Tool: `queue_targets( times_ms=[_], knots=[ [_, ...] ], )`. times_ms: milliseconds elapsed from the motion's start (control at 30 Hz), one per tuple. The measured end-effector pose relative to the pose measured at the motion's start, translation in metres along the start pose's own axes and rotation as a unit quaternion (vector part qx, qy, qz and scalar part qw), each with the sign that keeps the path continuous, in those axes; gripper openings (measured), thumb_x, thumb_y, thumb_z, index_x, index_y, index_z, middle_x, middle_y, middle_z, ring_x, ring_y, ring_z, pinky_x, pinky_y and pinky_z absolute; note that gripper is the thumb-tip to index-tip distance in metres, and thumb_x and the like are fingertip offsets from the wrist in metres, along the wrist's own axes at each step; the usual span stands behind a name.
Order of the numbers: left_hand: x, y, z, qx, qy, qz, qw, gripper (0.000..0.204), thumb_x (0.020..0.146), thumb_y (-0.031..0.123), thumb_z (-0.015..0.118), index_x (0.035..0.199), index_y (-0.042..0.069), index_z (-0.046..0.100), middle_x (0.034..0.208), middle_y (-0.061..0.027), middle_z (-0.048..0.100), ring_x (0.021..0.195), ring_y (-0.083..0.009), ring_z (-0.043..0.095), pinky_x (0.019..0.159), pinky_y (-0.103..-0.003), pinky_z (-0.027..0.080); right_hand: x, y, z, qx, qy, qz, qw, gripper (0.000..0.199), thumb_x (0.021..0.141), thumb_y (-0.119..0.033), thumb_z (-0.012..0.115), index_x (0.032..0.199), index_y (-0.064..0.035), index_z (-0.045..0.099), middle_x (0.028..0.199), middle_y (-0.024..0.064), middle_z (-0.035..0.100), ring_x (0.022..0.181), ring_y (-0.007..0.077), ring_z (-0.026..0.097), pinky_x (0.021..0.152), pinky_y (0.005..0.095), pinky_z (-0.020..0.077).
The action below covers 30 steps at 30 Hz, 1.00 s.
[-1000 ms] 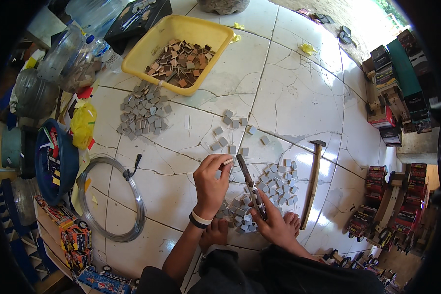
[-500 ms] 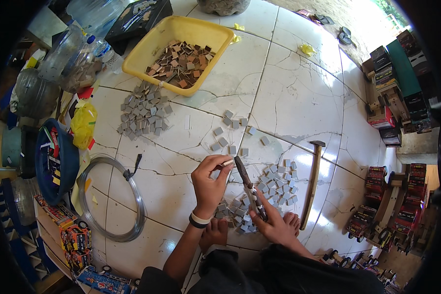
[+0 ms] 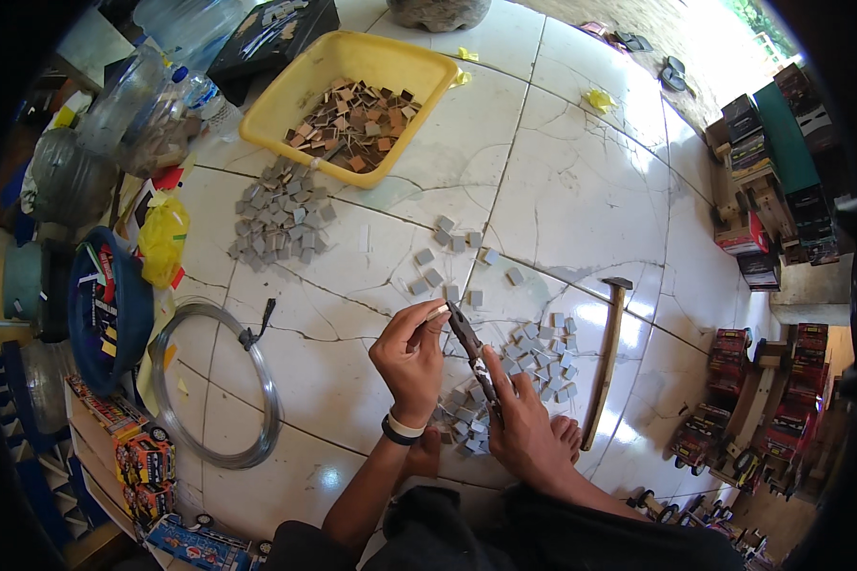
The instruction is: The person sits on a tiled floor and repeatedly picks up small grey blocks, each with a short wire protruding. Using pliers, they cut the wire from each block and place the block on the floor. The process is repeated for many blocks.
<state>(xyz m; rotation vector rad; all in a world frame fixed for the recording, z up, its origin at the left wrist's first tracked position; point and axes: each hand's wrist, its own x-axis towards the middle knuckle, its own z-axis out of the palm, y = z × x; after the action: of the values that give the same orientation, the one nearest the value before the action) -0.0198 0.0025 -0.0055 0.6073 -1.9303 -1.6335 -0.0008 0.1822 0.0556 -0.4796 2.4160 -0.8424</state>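
Our count across the tiled floor

We count one yellow tub (image 3: 286,95) upper left, one hammer (image 3: 607,357) at right, one wire coil (image 3: 214,385) lower left, one pair of pliers (image 3: 474,354) centre.

White cracked tile floor (image 3: 581,190) with workshop clutter

A yellow plastic tub (image 3: 267,105) of brown squares sat at eleven o'clock, a heap of grey square pieces (image 3: 278,221) just below it. A coil of steel wire (image 3: 214,381) lay at eight o'clock, a wooden-handled hammer (image 3: 607,357) at four, and scattered grey squares (image 3: 543,354) lay near the centre.
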Motion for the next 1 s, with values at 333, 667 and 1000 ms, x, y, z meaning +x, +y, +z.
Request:
queue_targets(
  times_ms=[333, 667, 1000],
  knots=[
    [0.027, 0.001, -0.028, -0.107, -0.113, -0.167, 0.974, 0.032, 0.106, 0.02, 0.07, 0.12, -0.008, 0.075, 0.09, -0.0111, 0.078, 0.086, -0.0143, 0.075, 0.082, -0.029, 0.063, -0.001, 0.031, -0.003, 0.162, 0.017, -0.048, 0.985, 0.076, 0.101, 0.002, 0.064, 0.168, -0.0121, 0.033, 0.12, 0.0215, 0.054, 0.102, 0.0375, 0.057, 0.093, 0.0402, 0.0473],
    [0.031, 0.009, -0.036, -0.102, -0.141, -0.185, 0.967, 0.029, 0.105, 0.016, 0.07, 0.119, -0.009, 0.075, 0.091, -0.0103, 0.078, 0.083, -0.0129, 0.073, 0.081, -0.028, 0.062, -0.002, 0.027, -0.003, 0.214, -0.058, -0.053, 0.974, 0.074, 0.104, -0.002, 0.061, 0.169, -0.0077, 0.028, 0.128, 0.0224, 0.054, 0.114, 0.0373, 0.057, 0.105, 0.0391, 0.0435],
    [0.032, 0.012, -0.035, -0.095, -0.153, -0.173, 0.968, 0.028, 0.105, 0.015, 0.071, 0.117, -0.009, 0.076, 0.091, -0.0111, 0.078, 0.084, -0.0125, 0.074, 0.079, -0.027, 0.061, -0.002, 0.027, -0.001, 0.211, -0.028, -0.091, 0.973, 0.074, 0.104, -0.003, 0.061, 0.169, -0.0082, 0.027, 0.122, 0.0232, 0.054, 0.105, 0.039, 0.055, 0.099, 0.039, 0.0452]
  ],
)
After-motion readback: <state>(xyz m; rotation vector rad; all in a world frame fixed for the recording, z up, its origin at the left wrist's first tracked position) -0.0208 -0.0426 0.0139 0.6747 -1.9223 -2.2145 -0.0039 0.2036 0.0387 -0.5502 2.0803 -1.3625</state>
